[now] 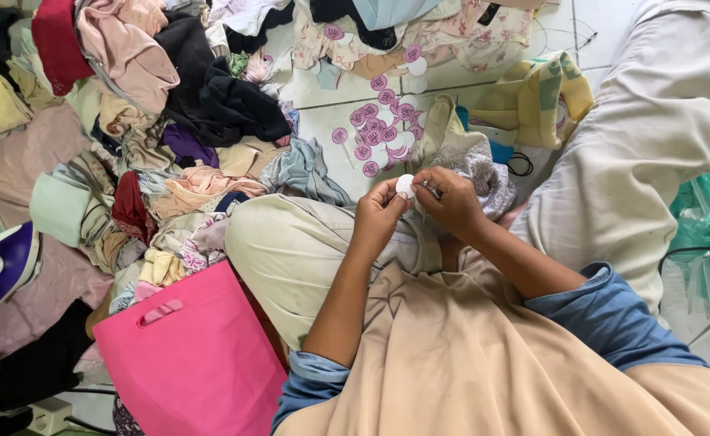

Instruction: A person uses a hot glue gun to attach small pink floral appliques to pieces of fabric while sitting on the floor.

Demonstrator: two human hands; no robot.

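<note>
Both hands (pixel 415 202) pinching a small tag (pixel 405 186) — round, flat, white

Matt white paper disc (pixel 404 186); soft cloth garments (pixel 169 97); smooth pink nonwoven bag (pixel 185 355).

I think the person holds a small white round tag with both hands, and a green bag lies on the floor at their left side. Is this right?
Not quite: the bag is pink, not green, as the head view shows. The rest holds: the left hand and the right hand together hold a small white round tag, and the bag lies on the floor at the person's left side.
</note>
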